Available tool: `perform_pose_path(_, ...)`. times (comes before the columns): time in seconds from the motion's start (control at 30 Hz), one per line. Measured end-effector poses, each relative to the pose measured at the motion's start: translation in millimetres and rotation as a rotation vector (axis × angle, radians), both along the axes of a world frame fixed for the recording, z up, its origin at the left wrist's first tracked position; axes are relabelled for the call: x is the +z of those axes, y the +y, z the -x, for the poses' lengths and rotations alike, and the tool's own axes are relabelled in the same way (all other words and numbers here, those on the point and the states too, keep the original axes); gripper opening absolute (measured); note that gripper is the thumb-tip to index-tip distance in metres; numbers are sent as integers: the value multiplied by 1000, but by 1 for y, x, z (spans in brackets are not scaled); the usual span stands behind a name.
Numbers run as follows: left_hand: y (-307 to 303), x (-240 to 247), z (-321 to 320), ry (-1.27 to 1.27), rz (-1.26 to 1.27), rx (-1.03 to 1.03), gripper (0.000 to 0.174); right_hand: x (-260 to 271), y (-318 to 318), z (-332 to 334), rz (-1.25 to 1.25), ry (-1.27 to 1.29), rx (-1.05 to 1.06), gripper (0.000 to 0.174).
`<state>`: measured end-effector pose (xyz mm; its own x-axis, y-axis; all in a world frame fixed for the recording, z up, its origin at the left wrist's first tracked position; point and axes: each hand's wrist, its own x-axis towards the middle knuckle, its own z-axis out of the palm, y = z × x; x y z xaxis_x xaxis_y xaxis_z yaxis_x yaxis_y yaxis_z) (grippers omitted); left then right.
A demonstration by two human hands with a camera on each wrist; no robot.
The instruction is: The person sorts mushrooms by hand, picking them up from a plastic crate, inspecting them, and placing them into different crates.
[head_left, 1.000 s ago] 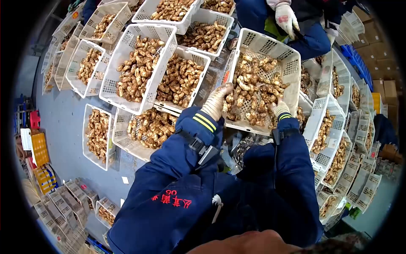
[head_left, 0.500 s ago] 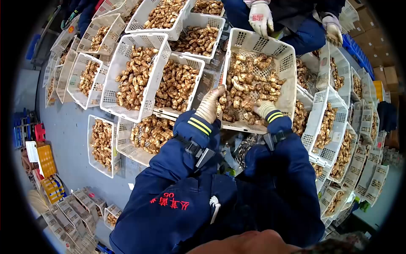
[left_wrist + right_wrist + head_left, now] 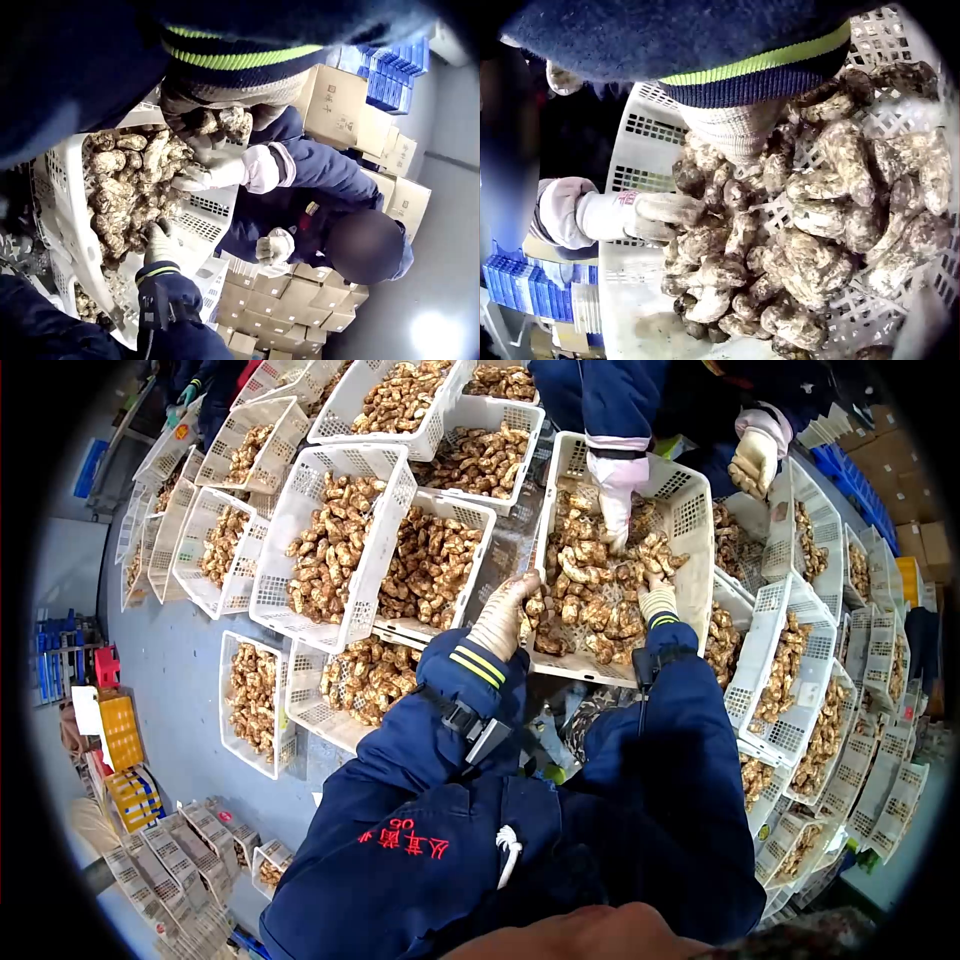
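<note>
A white perforated plastic crate stands before me, part filled with knobbly brown-and-white mushrooms. My gloved left hand is at its left side; in the left wrist view it grips a few mushrooms between thumb and fingers. Inside the crate, my gloved right hand reaches down among the mushrooms at the right. Its fingertips are hidden by the cuff in the right wrist view, so whether they pinch one I cannot tell. Another person's gloved hand touches the pile from the far side.
To the left, more mushroom crates stand stacked and overlapping. Others line the right side. The other person's second hand hangs beyond the far rim. Cardboard boxes are piled behind that person.
The other person's hand has come down from beyond the far rim into the crate. My right hand moved left and nearer, then back out to the right. My left hand keeps to the left side.
</note>
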<state>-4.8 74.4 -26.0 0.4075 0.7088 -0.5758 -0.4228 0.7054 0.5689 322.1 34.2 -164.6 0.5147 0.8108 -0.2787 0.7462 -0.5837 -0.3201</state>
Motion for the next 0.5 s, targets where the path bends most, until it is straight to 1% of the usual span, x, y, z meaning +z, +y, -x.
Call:
perform_pose_path(0.03, 0, 0, 1, -33, -15, -22, 30, -2, -1, 1, 49, -21, 5, 54)
perform_pose_path(0.13, 0, 2, 0, 4, -40, -17, 31, 2, 0, 1, 59, 58, 27, 55)
perform_pose_path(0.17, 0, 3, 0, 7, -35, -10, 31, 6, 5, -2, 202, 65, 8, 62)
perform_pose_path(0.27, 0, 3, -1, 0, -10, -7, 31, -36, 13, -26, 334, 70, -58, 67)
perform_pose_path(0.3, 0, 1, 0, -11, 2, -12, 31, -23, 16, -25, 448, 69, -24, 69)
perform_pose_path(0.33, 0, 2, 0, -23, 13, -17, 31, -11, 15, -21, 474, 31, -66, 69)
perform_pose_path(0.4, -1, 3, -2, -4, 10, 7, 30, -4, 15, -14, 546, -158, 126, 62)
perform_pose_path(0.43, 0, 3, -2, 6, 16, 12, 30, 43, 12, 13, 365, -77, 7, 58)
perform_pose_path(0.47, 0, 2, -2, 16, 20, 18, 29, 56, 23, 18, 379, -30, 64, 54)
perform_pose_path(0.5, 0, 1, -1, 17, 8, 11, 29, 78, 26, 36, 271, -37, 107, 51)
